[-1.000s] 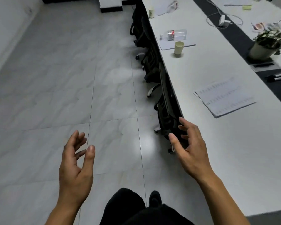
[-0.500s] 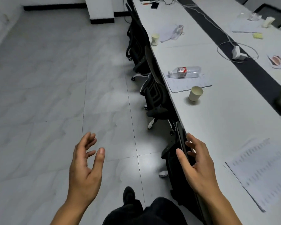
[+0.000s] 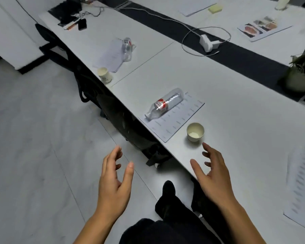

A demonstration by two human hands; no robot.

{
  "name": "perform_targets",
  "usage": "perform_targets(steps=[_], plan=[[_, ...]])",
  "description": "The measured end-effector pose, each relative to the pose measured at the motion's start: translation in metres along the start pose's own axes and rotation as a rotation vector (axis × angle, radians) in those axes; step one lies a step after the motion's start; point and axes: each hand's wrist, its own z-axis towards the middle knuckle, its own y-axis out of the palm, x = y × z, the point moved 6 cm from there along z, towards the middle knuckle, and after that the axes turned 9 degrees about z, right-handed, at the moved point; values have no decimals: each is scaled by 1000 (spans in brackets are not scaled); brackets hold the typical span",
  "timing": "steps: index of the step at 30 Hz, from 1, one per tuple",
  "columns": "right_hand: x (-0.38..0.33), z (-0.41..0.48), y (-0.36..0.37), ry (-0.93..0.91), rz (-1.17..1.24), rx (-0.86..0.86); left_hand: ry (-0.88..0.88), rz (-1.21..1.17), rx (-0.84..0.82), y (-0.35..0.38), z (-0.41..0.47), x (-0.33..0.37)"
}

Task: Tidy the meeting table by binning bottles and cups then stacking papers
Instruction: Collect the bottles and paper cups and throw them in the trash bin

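Note:
A clear plastic bottle with a red label lies on its side on a printed sheet near the table's edge. Just right of that sheet stands a pale paper cup. My right hand hovers over the table edge a little short of the cup, fingers spread, holding nothing. My left hand hangs over the floor, open and empty. Farther along lie a second cup, a second bottle on a sheet, and more papers at the right.
Black office chairs are tucked along the white table. A white adapter with cable lies on the dark centre strip. A potted plant stands at the right. Photo prints and a yellow note pad lie beyond.
The view has moved up along the table, so the cup and bottle are now close. My right hand has come off the chair back and over the table edge near the cup.

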Motion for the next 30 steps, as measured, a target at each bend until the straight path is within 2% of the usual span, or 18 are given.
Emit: perform_targets(steps=[5, 11, 13, 18, 21, 24, 30], plan=[[-6, 79, 24, 56, -144, 61, 84, 115, -144, 33, 118, -3], [18, 125, 40, 187, -225, 183, -34, 154, -346, 116, 219, -32], [35, 134, 45, 287, -215, 248, -59, 199, -450, 154, 247, -47], [55, 136, 61, 474, -81, 444, -64, 330, -553, 209, 294, -77], [49, 138, 69, 556, -59, 476, -29, 319, -561, 210, 309, -81], [24, 135, 69, 571, -73, 517, 70, 239, -488, 187, 324, -59], [-41, 95, 44, 505, -11, 770, 259, -115, -443, 123, 329, 27]])
